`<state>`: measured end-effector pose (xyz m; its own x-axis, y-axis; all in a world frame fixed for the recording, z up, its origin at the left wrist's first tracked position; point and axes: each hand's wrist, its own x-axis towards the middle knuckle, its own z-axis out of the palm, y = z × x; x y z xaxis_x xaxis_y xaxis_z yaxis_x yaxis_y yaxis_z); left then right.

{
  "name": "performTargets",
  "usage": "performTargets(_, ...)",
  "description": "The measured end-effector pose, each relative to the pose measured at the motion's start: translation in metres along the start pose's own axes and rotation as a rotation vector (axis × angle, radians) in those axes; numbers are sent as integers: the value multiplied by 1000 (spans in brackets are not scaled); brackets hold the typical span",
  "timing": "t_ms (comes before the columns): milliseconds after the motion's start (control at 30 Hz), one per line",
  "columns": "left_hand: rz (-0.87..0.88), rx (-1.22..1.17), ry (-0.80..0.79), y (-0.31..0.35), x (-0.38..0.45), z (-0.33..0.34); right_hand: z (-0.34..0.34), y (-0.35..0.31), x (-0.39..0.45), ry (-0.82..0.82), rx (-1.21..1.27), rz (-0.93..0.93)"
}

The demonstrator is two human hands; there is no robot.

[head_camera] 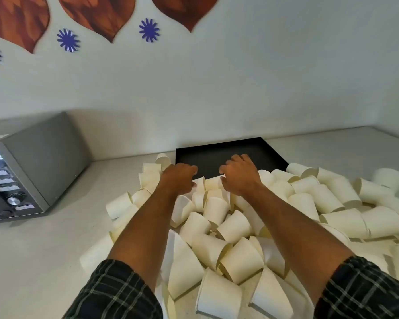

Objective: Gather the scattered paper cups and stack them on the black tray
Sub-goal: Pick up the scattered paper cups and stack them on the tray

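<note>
Paper cups [219, 247]: dozens loose on worktop [44, 249], none stacked | left hand [179, 178], right hand [238, 174]: fingers curled over heap's far edge, grip apparently not yet made | black tray [217, 155]: beyond heap, visible part bare | progress: nil.

Matt paper cups [219, 208], matt black tray [207, 160]

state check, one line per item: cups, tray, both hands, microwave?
paper cups: loose heap on the counter, mostly on their sides, unstacked
black tray: flat by the wall, no cups visible in it
left hand: fingers curled over cups; grip unclear
right hand: fingers curled over cups; grip unclear
microwave: door closed
</note>
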<state>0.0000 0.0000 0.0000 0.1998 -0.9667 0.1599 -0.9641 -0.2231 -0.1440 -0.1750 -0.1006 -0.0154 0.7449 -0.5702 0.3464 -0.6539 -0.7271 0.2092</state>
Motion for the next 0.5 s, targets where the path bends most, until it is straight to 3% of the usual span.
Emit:
performTargets(233,-98,-224,-150,-4,16,12,16,-13,18,-39,186,179)
performTargets(500,-91,-283,-196,-3,29,20,24,-20,25,-74,72,335)
